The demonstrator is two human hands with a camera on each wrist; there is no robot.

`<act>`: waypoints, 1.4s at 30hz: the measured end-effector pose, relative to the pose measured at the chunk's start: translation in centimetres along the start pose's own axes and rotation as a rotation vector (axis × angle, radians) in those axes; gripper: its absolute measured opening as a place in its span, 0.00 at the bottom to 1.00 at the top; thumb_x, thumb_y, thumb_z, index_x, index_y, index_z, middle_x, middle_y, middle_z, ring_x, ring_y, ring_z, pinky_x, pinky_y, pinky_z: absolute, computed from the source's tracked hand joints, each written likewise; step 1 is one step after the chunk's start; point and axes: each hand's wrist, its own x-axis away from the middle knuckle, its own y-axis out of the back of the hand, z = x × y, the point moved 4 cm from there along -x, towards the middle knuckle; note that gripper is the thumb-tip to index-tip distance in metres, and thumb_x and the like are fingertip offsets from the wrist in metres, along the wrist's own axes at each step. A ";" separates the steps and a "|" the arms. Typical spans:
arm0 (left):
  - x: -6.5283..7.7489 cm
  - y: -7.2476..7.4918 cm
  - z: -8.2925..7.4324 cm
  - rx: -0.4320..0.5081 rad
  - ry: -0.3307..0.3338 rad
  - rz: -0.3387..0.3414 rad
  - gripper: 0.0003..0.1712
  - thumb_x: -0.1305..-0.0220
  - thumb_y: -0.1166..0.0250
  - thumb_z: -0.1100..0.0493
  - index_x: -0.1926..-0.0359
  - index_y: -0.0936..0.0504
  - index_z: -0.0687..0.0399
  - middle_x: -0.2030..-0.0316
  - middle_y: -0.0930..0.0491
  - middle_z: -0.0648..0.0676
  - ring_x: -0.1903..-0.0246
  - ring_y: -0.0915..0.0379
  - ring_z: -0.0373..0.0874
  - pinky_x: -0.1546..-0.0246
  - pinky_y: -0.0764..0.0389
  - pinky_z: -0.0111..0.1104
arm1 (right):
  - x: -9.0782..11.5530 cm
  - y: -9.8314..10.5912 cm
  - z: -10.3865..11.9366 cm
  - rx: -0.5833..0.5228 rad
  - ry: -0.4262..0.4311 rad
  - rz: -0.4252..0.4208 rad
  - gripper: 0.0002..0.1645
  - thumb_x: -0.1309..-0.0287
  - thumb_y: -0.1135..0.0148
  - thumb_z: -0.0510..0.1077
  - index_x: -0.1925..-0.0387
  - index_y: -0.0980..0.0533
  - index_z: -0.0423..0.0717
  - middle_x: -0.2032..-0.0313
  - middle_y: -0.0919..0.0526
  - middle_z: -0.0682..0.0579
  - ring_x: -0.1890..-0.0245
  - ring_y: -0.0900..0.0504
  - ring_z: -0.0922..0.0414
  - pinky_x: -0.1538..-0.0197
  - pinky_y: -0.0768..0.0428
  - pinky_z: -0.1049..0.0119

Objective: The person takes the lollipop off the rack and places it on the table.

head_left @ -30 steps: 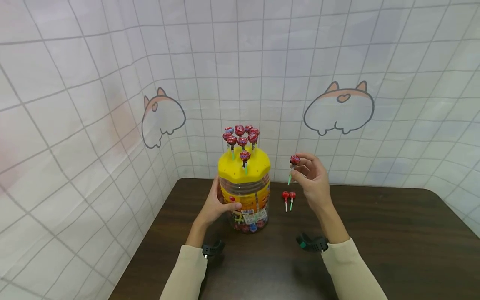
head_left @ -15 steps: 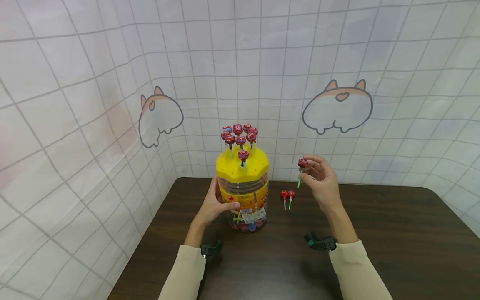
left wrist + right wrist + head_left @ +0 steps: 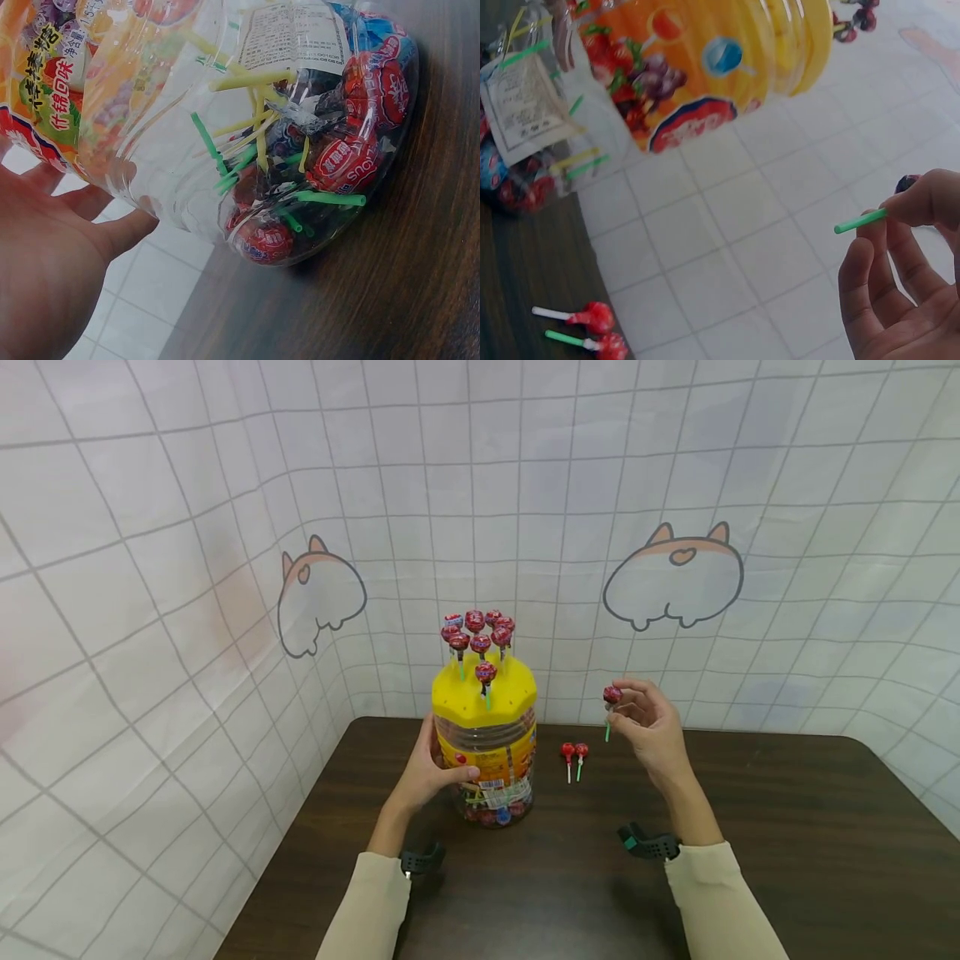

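A clear plastic candy jar (image 3: 489, 758) with a yellow lid (image 3: 474, 708) stands upright on the table. My left hand (image 3: 422, 774) grips its left side, thumb across the front and fingers passing behind. Several wrapped lollipops (image 3: 485, 673) stick up from holes in the lid. To the right of the jar, my right hand (image 3: 656, 733) pinches one dark red lollipop (image 3: 612, 695) by its stick, head up, above the table. In the right wrist view its green stick (image 3: 861, 221) pokes out past the thumb. Wrapped lollipops (image 3: 349, 161) with green and yellow sticks lie inside the jar's bottom.
Two red lollipops (image 3: 567, 750) lie side by side on the dark wooden table (image 3: 787, 827), between jar and right hand. Behind the table's far edge hangs a white gridded cloth (image 3: 555, 485) with cartoon animal prints; it also runs along the left side.
My right hand has moved right and slightly down with the lollipop, away from the jar. The left hand keeps its grip on the jar. The head view has shifted slightly.
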 end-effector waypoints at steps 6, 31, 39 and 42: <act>0.0 0.0 0.1 -0.009 0.004 -0.001 0.59 0.41 0.24 0.63 0.21 0.53 0.33 0.32 0.32 0.56 0.37 0.26 0.48 0.35 0.21 0.44 | 0.2 0.7 -1.5 0.011 -0.038 0.008 0.26 0.40 0.40 0.23 0.39 0.29 0.32 0.59 0.19 0.54 0.63 0.20 0.60 0.64 0.17 0.74; 0.4 0.1 0.0 -0.012 0.022 -0.012 0.60 0.43 0.22 0.58 0.21 0.52 0.30 0.32 0.31 0.55 0.36 0.26 0.48 0.35 0.22 0.46 | 1.4 2.3 -7.4 0.173 -0.252 0.148 0.28 0.37 0.40 0.27 0.37 0.34 0.35 0.59 0.18 0.49 0.64 0.14 0.61 0.60 0.12 0.64; 0.2 0.0 -0.1 -0.012 0.011 -0.002 0.59 0.42 0.23 0.61 0.22 0.52 0.31 0.32 0.31 0.55 0.36 0.26 0.49 0.34 0.22 0.47 | 1.9 3.1 -8.8 0.246 -0.323 0.186 0.28 0.38 0.38 0.29 0.37 0.34 0.34 0.59 0.19 0.45 0.63 0.14 0.60 0.56 0.12 0.61; 0.1 0.0 0.0 -0.015 0.011 -0.007 0.59 0.42 0.23 0.62 0.22 0.52 0.31 0.32 0.31 0.55 0.36 0.26 0.49 0.35 0.22 0.47 | 2.0 3.2 -9.2 0.264 -0.340 0.201 0.27 0.38 0.39 0.29 0.38 0.34 0.34 0.59 0.19 0.44 0.63 0.15 0.59 0.57 0.13 0.63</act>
